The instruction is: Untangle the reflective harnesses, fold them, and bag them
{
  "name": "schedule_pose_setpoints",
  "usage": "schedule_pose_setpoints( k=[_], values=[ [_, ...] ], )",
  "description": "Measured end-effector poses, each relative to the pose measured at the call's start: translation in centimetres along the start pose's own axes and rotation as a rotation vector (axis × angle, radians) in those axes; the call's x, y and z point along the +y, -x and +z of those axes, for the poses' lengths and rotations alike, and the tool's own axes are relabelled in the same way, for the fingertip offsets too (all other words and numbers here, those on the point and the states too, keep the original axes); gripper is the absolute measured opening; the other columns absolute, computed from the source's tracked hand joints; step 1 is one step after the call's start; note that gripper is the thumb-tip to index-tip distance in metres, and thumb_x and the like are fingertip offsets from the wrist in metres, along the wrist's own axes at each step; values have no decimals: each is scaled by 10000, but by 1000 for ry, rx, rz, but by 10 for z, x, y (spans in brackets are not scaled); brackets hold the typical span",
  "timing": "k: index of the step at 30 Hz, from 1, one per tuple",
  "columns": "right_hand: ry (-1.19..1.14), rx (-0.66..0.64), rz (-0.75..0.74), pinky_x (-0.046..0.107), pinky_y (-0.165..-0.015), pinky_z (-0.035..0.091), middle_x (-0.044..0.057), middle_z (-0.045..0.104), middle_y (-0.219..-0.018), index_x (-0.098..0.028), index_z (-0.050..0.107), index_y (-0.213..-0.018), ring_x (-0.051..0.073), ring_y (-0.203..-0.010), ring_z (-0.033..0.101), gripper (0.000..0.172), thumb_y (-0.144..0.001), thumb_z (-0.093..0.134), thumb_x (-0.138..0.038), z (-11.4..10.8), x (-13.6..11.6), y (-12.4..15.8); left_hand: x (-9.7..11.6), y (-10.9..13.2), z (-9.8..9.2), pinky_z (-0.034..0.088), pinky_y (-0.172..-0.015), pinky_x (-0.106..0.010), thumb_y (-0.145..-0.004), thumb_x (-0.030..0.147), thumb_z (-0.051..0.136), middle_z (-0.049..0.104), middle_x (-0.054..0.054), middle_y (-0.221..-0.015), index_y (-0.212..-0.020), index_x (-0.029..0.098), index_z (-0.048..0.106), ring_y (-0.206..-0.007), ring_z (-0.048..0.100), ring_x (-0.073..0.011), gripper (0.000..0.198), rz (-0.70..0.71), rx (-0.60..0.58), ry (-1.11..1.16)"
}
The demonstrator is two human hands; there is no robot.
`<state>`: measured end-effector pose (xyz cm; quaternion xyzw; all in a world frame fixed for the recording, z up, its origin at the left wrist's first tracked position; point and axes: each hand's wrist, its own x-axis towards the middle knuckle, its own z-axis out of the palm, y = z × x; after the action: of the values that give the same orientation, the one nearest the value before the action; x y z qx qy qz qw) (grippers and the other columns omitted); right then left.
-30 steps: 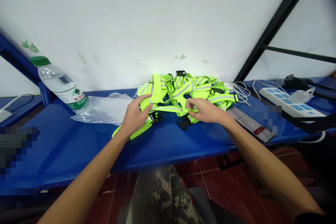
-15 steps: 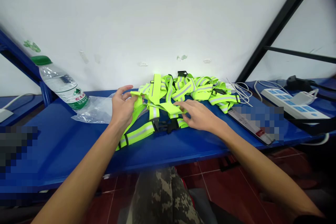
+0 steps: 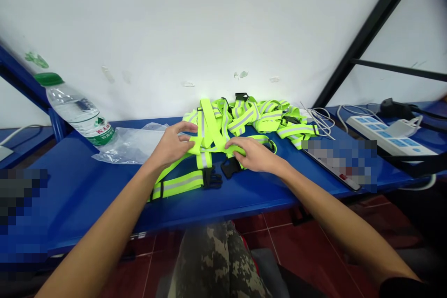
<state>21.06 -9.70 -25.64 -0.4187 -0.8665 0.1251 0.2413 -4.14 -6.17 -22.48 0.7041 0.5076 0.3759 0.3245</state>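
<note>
neon webbing pinched between two hands

a flat, woven-looking strap (image 3: 219,143) in bright yellow-green, part of a webbing harness, lies near the middle of the blue worktop (image 3: 244,194), before the white wall. the left hand (image 3: 176,143) has its fingers closed on one folded piece of it; the fingers of the right hand (image 3: 256,154) are closed on another piece just to the right, and the band runs between them. below, a pronged buckle half (image 3: 212,179) of black plastic sits at the end of a grey-striped band, apart from the broad, blocky socket half (image 3: 230,167) under the right hand. behind lies a tangled pile (image 3: 272,116) of similar striped webbing, all soft loops and folds.

to the left, a clear plastic bottle (image 3: 75,111) with a green cap (image 3: 49,78) on it stands on the worktop, its lower part wrapped in a white and green label; how full it is i cannot tell. beside it a thin, crinkled transparent bag (image 3: 129,144) lies flat. to the right are a slim phone (image 3: 344,178), partly pixelated, a loose coil of thin white cable (image 3: 323,118), and a long white power strip (image 3: 380,136) with blue socket faces.
</note>
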Motion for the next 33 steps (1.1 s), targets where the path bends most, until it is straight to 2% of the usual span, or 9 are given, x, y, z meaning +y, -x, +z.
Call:
schedule_pose_setpoints(
  k=[6,12,15,18,22,24,26,29,33],
  values=[
    [59,13,16,333,-869,479,64,681,-1228,-201,670,-1106,251,-1060,659,462,-734,461,-24,-4,2,3,-9,-9,-5,503,-907,-432,-628,48,494,679,-99,-1127,-1027,172,692,-969,639,-289,463,135,193,-491],
    [112,3,17,363,-916,492,100,636,-1328,-167,691,-1150,271,-1148,642,497,-736,455,-28,-4,4,2,-13,-15,-3,480,-934,-456,-648,62,477,650,-139,-1153,-1049,163,682,-1089,604,-335,461,182,250,-702],
    [102,-5,-5,367,-944,485,84,638,-1325,-177,689,-1169,263,-1184,622,516,-749,434,-18,-4,3,2,-13,-19,-4,475,-919,-437,-686,103,476,675,-138,-1161,-1097,154,670,-1088,616,-335,457,142,164,-709],
    [73,-26,-18,366,-937,480,84,641,-1317,-188,609,-1312,258,-1168,625,577,-789,424,-27,-6,-2,2,-11,-28,-5,476,-883,-398,-821,200,408,719,-117,-1091,-1143,163,656,-1044,647,-306,409,108,1,-635],
    [-36,-57,6,337,-831,494,102,675,-1249,-221,365,-1513,247,-1043,669,597,-933,499,-273,-12,-12,-3,-8,-43,1,475,-774,-382,-930,475,314,739,-117,-984,-1120,192,668,-949,669,-324,492,-31,-106,-672],
    [-72,-36,10,332,-837,487,103,695,-1202,-201,449,-1455,243,-1035,669,519,-978,456,-406,-13,-13,-10,-9,-48,7,468,-728,-369,-877,608,396,737,-135,-964,-1142,178,660,-899,673,-337,569,-71,-162,-743],
    [-24,16,36,339,-854,477,98,714,-1144,-180,600,-1297,241,-1018,670,429,-1005,387,-410,-13,-9,-21,-12,-50,13,462,-705,-348,-814,672,474,733,-152,-965,-1163,157,642,-889,674,-337,645,-65,-215,-793],
    [141,145,147,361,-877,468,107,720,-1101,-162,692,-1093,266,-1045,655,352,-983,417,-353,-11,4,-40,-19,-50,20,457,-696,-339,-764,648,567,722,-166,-994,-1197,135,604,-916,667,-341,672,-37,-209,-811],
    [242,205,341,405,-897,478,168,681,-1165,-132,672,-1103,330,-1133,606,411,-904,546,-470,-7,21,-60,-29,-48,25,451,-713,-337,-763,412,627,716,-130,-1000,-1353,106,479,-924,661,-315,681,6,-160,-695]
  ],
)
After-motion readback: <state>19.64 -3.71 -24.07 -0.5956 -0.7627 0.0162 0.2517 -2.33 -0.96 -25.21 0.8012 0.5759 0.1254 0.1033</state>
